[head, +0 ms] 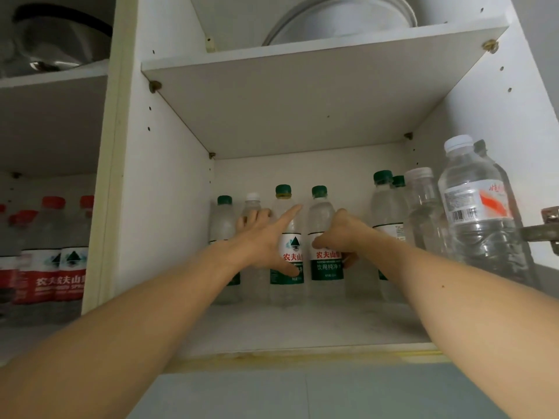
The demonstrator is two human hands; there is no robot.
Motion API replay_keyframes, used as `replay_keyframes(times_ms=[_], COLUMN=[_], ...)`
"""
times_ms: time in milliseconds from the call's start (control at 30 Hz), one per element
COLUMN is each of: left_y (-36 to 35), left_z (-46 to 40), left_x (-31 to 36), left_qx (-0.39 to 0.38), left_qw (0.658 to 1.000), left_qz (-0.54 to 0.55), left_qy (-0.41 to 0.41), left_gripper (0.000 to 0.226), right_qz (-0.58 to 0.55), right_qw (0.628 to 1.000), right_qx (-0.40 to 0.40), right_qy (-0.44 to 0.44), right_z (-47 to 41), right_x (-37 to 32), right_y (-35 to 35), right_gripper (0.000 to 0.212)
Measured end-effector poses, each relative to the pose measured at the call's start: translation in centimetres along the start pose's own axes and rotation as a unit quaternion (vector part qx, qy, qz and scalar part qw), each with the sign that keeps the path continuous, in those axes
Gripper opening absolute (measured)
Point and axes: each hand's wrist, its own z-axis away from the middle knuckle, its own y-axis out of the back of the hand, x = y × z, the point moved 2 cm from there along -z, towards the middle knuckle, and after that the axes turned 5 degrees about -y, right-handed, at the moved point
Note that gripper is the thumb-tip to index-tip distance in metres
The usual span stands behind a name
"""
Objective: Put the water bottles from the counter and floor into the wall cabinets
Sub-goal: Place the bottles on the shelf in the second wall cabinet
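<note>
Both my arms reach up into the open wall cabinet [169,207]. On its lower shelf [302,331] stands a row of clear water bottles. My left hand [263,237] lies with fingers spread and straight against a green-capped bottle [286,237] and a white-capped bottle [252,204] beside it. My right hand [341,234] grips the body of another green-capped bottle [322,267], fingers curled round its right side. More green-capped bottles [384,201] stand further right, and one [223,219] at the far left.
A large white-capped bottle [478,207] stands at the shelf's right front, a clear white-capped one [423,207] behind it. The left cabinet holds red-capped, red-labelled bottles [45,267]. White plates [341,19] sit on the upper shelf, a metal pot [60,40] at upper left.
</note>
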Motion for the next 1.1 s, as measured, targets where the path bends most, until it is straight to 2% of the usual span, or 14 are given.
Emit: replay_keyframes(times_ms=[233,400,633,1100], left_y=[-1.7,-2.6,-3.0,-2.1], left_z=[-1.8,-2.4,-2.3,-1.1], left_x=[-1.2,-1.9,-2.0,-1.5], left_qx=[0.044,0.055,0.055,0.058], left_qw=[0.998,0.994,0.995,0.995], left_qz=[-0.05,-0.096,-0.087,-0.08], left_qy=[-0.021,-0.023,-0.02,-0.032], left_gripper=[0.132,0.134,0.137,0.132], right_qz=[-0.015,-0.015,0.011,0.005], right_qw=[0.999,0.999,0.996,0.998], right_qx=[-0.029,-0.042,-0.075,-0.069], right_qy=[0.004,0.006,-0.041,0.009], right_z=[-1.0,-1.2,0.0,-0.6], right_x=[0.0,0.1,0.3,0.9], right_y=[-0.2,-0.3,-1.1,-2.4], right_gripper=[0.059,0.065,0.081,0.074])
